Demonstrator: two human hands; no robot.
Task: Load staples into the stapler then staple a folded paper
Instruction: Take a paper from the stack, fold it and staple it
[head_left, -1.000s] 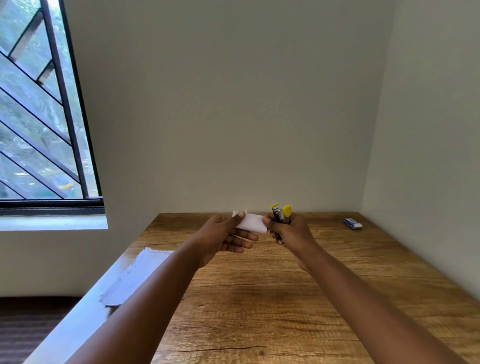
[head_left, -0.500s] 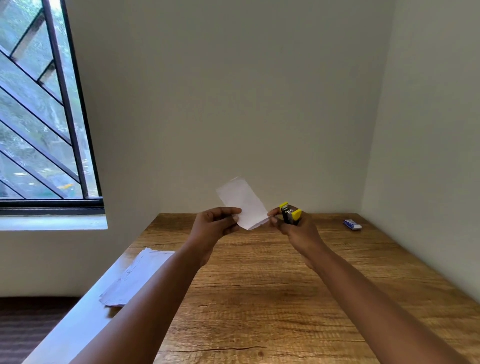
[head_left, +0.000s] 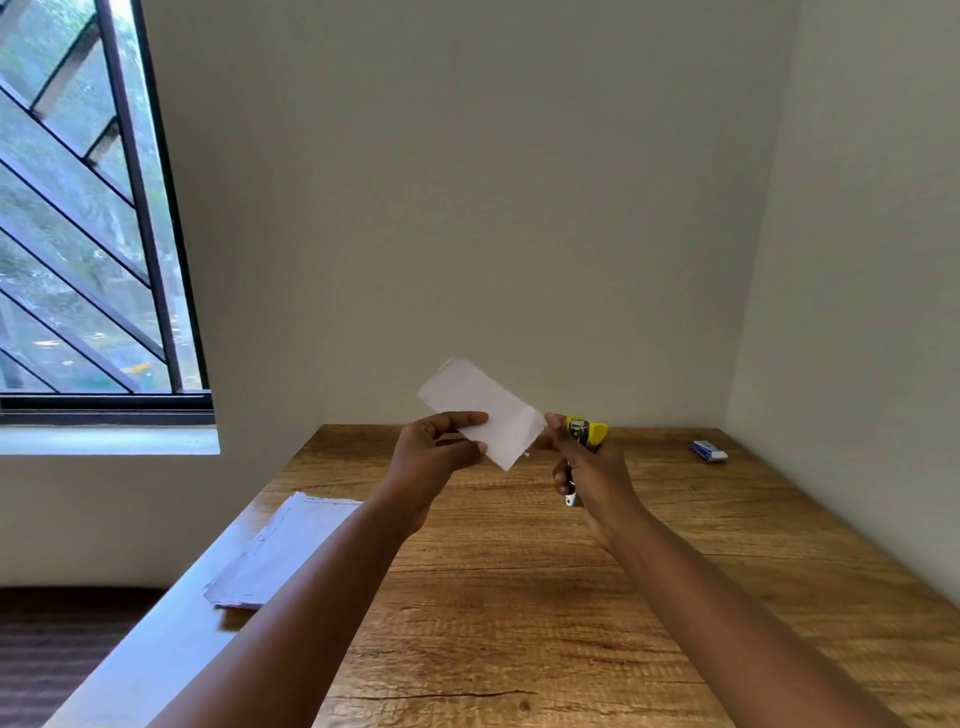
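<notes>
- A wooden tabletop (head_left: 519, 623) fills a plain corner of pale walls, with a barred window (head_left: 93, 208) at ten o'clock.
- Nearest, at eight o'clock, a stack of white paper sheets (head_left: 280, 551) lies at the tabletop's left edge.
- Two bare forearms reach forward above the wood.
- The left hand (head_left: 431, 462) pinches a folded white paper (head_left: 483, 413) between thumb and fingers; the paper is held in the air, tilted up toward eleven o'clock.
- The right hand (head_left: 592, 473) is wrapped around a yellow and black stapler (head_left: 587, 432), its head just beside the paper's right edge.
- Farthest, at two o'clock, a small blue and white box (head_left: 708, 450) lies near the right wall.
</notes>
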